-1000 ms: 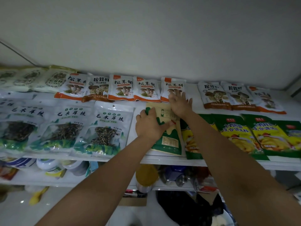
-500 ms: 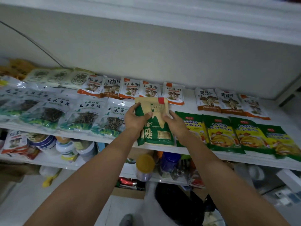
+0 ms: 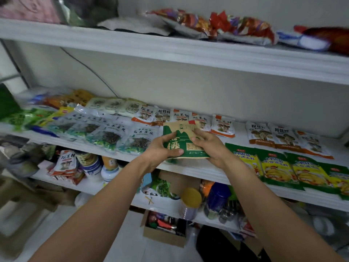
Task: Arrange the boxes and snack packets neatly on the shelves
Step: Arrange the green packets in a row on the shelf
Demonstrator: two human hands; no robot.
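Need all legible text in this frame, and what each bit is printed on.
"松茸鲜": mushroom packets.
"毛木耳丝": clear-front packets.
"复合调味料": green-and-yellow packets; the line above it is blurred.
Unreadable: green-and-tan packet, gripped by left hand and right hand; its large white character is partly covered and its small print is too small.
Unreadable: top-shelf bags, blurred.

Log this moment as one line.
step: positioning packet | left hand: grips green-and-tan packet | right hand: grips it too | place: middle shelf front, between dried-fungus packets and yellow seasoning packets
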